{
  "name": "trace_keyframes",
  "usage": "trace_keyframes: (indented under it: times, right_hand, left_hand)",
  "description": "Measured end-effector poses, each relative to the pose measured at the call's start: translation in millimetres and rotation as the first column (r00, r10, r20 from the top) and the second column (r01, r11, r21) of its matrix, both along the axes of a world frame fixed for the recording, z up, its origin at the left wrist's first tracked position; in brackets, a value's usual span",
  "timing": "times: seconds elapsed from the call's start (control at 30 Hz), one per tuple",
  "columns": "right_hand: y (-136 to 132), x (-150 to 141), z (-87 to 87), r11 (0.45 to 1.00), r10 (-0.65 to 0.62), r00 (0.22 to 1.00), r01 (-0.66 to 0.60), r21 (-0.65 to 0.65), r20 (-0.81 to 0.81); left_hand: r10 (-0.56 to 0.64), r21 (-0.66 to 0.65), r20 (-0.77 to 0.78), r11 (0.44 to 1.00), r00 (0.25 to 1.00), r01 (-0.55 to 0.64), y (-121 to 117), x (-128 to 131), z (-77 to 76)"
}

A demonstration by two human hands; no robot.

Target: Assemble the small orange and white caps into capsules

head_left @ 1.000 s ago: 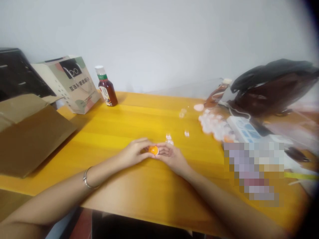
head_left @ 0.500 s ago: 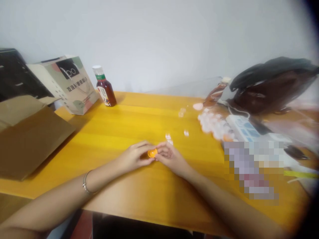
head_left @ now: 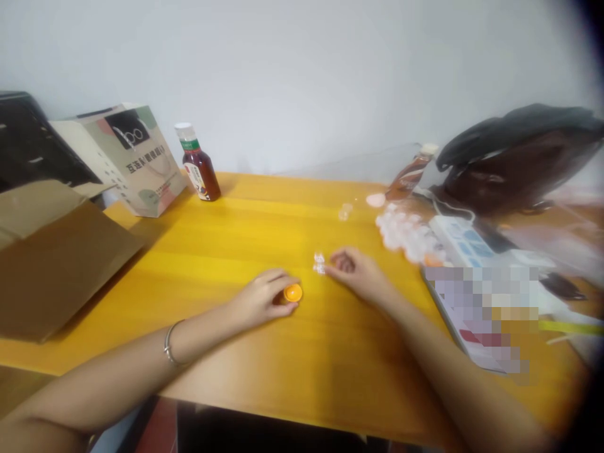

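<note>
My left hand (head_left: 265,296) is closed round the side of a small round orange cup (head_left: 293,293), its hollow facing up, held low over the table (head_left: 245,371). Away to the right, my right hand (head_left: 356,272) has its fingers curled in a pinch. What lies between those fingertips, if anything, is hidden. Just left of the right thumb lie small white pieces with dark marks (head_left: 319,263). A bracelet (head_left: 170,345) circles my left wrist.
A cardboard box (head_left: 66,264), a paper bag (head_left: 136,157) and a bottle of red drink (head_left: 201,167) stand left. On the right are clustered pale round items (head_left: 410,236), a brown drink bottle (head_left: 410,170), a power strip (head_left: 460,242) and a dark bag (head_left: 514,167).
My right hand has let go of the orange cup and moved right, over where a small white piece lay. The left hand still holds the cup, slightly further right.
</note>
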State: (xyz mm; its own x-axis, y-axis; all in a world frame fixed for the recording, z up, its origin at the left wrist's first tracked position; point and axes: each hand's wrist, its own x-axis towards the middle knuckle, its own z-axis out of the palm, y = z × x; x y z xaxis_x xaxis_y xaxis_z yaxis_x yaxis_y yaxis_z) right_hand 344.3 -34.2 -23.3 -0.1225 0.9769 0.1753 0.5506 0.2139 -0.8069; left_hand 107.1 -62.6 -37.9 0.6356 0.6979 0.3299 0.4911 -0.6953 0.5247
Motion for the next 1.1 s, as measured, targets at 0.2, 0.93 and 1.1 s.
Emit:
trace_keyframes:
  times: [0.2, 0.93, 1.1]
  right_hand:
    - [1, -2, -14.4, 0.99, 0.127, 0.976, -0.137, 0.045, 0.177]
    - [-35, -54, -4.9, 0.948, 0.06, 0.77, -0.242, -0.204, -0.636]
    - [-32, -53, -9.2, 0.952, -0.171, 0.644, -0.088, -0.294, -0.745]
  left_hand:
    - [0.009, -0.085, 0.016, 0.996, 1.0, -0.008, -4, 1, 3.4]
    - [0.141, -0.211, 0.39, 0.976, 0.91, -0.061, 3, 10, 7.1]
    - [0.097, -0.172, 0.357, 0.984, 0.929, -0.036, 13, 12, 9.4]
